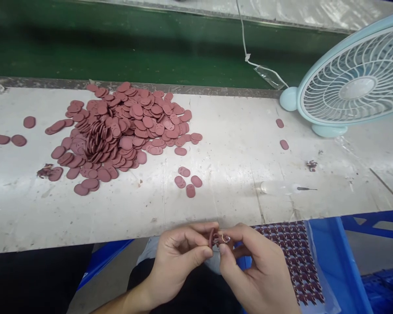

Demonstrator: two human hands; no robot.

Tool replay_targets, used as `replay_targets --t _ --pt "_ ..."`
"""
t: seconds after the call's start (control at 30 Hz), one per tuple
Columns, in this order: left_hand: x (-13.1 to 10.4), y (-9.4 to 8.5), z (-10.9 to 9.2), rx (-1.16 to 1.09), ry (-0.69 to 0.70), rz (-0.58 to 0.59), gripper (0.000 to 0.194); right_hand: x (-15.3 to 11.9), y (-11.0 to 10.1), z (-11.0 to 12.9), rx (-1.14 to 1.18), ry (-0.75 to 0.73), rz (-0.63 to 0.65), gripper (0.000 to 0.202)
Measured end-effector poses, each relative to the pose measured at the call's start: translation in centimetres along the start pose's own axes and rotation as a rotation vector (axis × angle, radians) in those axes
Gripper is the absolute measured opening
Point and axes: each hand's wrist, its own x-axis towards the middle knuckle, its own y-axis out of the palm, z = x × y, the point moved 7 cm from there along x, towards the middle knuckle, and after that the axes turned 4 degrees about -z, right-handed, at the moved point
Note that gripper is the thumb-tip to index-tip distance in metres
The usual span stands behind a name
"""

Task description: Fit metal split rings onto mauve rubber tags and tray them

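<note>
Head view: the left hand (pixel 180 257) and right hand (pixel 258 270) meet below the worktop (pixel 236 152) edge, fingers (pixel 196 253) of both pinched shut on one reddish oval pad (pixel 212 238), near four loose pads (pixel 187 179), one large pile (pixel 124 126) and one fan (pixel 353 83).

One big pile (pixel 124 126) of reddish oval pads, uncountable; four loose pads (pixel 187 179) nearby; one fan (pixel 353 83); two hands.
</note>
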Motion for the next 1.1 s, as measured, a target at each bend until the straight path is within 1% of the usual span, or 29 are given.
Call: replay_targets --t 0.1,0.33,0.4,0.5,0.6,0.77,0.93,1.1 --pt "0.0 0.0 -0.1 0.016 0.011 -0.009 0.008 -0.2 -0.1 0.2 -0.006 -0.016 0.003 0.009" --pt "0.0 -0.2 0.0 0.031 0.029 -0.014 0.007 -0.4 -0.3 -0.1 0.036 -0.011 -0.080 0.012" --pt "0.0 -0.3 -0.1 0.013 0.025 -0.012 0.007 -0.6 -0.5 -0.1 0.055 -0.011 -0.102 0.012" --pt "0.1 -0.3 -0.1 -0.043 0.003 -0.005 0.007 -0.8 -1.1 -0.4 0.114 0.028 -0.140 0.011" --pt "0.2 -0.1 -0.2 -0.072 -0.006 0.009 0.008 -0.9 -1.3 -0.4 0.179 0.048 -0.150 0.011" --pt "0.2 -0.1 -0.3 -0.074 -0.004 0.014 0.007 -0.6 -0.7 0.5 0.161 -0.032 -0.156 0.017" --pt "0.1 -0.3 -0.4 -0.044 0.005 0.015 0.005 -0.5 0.2 1.1 0.056 -0.118 -0.153 0.020" --pt "0.0 -0.5 -0.4 -0.019 0.025 0.013 0.005 -0.4 0.4 1.2 0.004 -0.143 -0.150 0.021"
